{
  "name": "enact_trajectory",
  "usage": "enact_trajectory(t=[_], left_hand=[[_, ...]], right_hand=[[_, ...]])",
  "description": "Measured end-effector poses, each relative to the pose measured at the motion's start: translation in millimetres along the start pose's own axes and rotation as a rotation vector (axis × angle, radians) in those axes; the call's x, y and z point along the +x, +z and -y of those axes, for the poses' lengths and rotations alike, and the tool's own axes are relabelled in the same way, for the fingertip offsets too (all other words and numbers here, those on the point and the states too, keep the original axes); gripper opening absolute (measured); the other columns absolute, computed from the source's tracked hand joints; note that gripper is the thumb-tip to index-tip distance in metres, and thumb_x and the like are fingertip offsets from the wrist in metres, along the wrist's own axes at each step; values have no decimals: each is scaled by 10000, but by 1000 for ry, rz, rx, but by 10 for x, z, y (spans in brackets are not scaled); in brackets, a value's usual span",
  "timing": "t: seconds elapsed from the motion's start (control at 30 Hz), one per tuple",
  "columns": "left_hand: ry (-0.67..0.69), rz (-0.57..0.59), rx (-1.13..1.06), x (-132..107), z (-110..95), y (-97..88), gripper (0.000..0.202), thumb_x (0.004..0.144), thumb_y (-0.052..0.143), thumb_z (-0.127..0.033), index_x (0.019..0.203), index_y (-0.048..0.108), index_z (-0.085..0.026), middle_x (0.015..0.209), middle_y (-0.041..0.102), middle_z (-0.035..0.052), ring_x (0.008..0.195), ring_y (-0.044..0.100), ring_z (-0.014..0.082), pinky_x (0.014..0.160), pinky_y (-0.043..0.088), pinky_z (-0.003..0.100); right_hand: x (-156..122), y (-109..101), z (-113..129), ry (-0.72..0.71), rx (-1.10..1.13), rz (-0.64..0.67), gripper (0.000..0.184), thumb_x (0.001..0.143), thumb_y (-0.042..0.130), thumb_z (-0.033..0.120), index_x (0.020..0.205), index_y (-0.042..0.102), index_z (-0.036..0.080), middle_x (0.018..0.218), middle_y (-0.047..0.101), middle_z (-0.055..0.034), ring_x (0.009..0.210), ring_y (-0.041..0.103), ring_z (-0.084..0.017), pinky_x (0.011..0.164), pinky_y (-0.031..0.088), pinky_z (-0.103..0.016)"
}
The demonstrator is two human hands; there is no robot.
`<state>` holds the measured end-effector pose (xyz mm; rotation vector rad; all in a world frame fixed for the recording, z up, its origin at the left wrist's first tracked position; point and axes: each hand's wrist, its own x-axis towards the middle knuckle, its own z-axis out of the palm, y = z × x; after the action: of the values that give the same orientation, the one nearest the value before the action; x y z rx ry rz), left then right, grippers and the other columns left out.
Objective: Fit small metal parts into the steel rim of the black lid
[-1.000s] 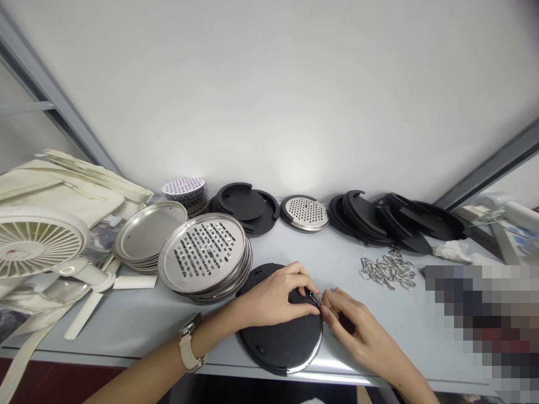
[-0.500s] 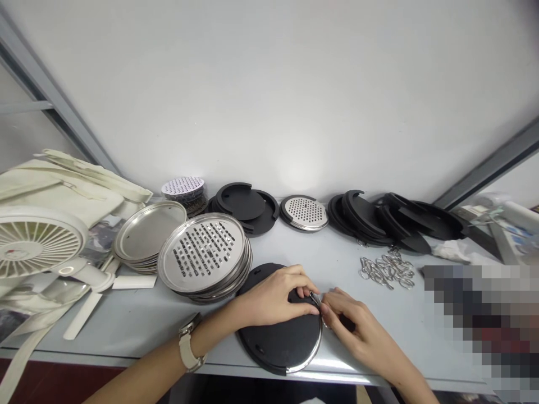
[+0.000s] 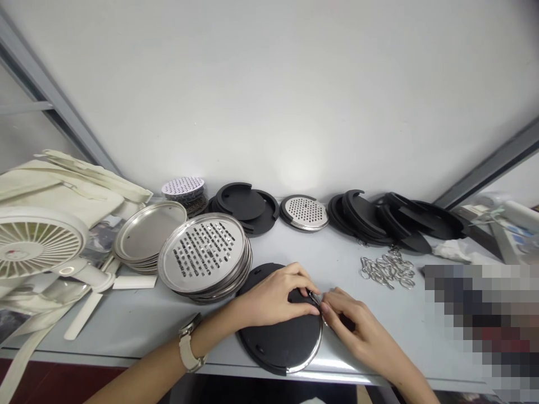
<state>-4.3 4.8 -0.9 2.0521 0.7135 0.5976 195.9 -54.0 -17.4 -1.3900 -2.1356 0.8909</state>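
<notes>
A round black disc (image 3: 282, 342) with a shiny metal rim along its right side lies flat near the table's front edge. Across its top rests my left hand (image 3: 280, 294), thumb and fingers closed around a small metal wire clip (image 3: 314, 297) at the disc's right edge. From the other side my right hand (image 3: 347, 320) pinches at the same spot with curled fingers, touching the clip's lower end. The fingertips partly cover the clip. Right of the hands lies a pile of similar wire clips (image 3: 387, 270).
Perforated metal discs (image 3: 206, 252) are stacked left of the black disc, beside plain metal plates (image 3: 149, 233). Black round holders (image 3: 246, 205) and more black holders (image 3: 370, 219) line the wall. A white fan (image 3: 37, 244) and cream bag (image 3: 63, 185) sit far left.
Almost nothing differs. Both hands stay at the disc's right edge, with only a slight shift of the fingers around the clip.
</notes>
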Motion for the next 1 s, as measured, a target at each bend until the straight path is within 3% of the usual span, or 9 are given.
enact_trajectory(t=[0.27, 0.53, 1.0], left_hand=[[23, 8, 37, 26, -14, -8, 219, 791, 702, -284, 993, 700, -199, 911, 648, 25, 846, 614, 147, 832, 463, 260], [-78, 6, -110, 12, -50, -16, 316, 734, 743, -233, 997, 568, -215, 956, 649, -1, 798, 611, 124, 731, 495, 235], [-77, 17, -104, 7, -49, -25, 265, 755, 719, -240, 963, 559, -209, 918, 640, -8, 794, 601, 118, 716, 475, 220]], right_hand=[[-9, -3, 7, -2, 4, -13, 377, 1013, 314, 361, 680, 408, 211, 656, 487, 9, 679, 490, -173, 642, 395, -293], [-5, 3, -5, -3, 4, 7, 382, 1019, 293, 370, 682, 383, 214, 657, 465, 10, 693, 468, -177, 658, 384, -303], [-8, 23, -24, 19, 20, -19, 366, 1015, 316, 356, 685, 387, 213, 669, 462, 15, 693, 469, -170, 655, 383, -286]])
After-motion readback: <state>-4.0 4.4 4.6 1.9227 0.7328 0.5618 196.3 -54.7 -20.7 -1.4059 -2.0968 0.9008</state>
